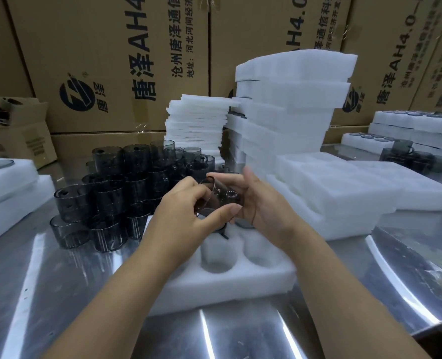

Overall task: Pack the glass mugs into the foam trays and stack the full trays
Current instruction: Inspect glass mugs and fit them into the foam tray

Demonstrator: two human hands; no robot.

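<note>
A steel surface (59, 307) carries foam tray stacks (292, 104) toward its far edge, a foam tray (227, 286) at the near edge and massed dark mugs (116, 193) left of it. Above that tray, the left hand (186, 211) has its fingers pinching a glass mug (221, 194) (tipped sideways), while the right hand (264, 203) cups it with curved fingers.

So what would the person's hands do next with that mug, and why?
Probably lower the glass mug, held tilted between the left hand and right hand, into an empty round pocket of the foam tray right below it; the near pockets hold nothing yet.
</note>
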